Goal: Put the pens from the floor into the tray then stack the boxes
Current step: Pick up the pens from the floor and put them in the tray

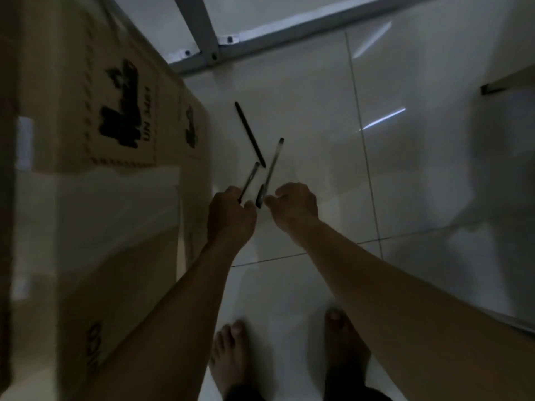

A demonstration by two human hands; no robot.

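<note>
Because the pens are light, stiff and slippery, both hands (262,208), beside the cardboard box (95,157), pinch one each near its end: left hand (231,215) on the short pen (249,180), right hand (293,205) on the clear pen (270,172).

It looked like a dim home room: glossy white floor tiles (304,111), bare feet (231,354), large brown cardboard boxes (86,140).
</note>
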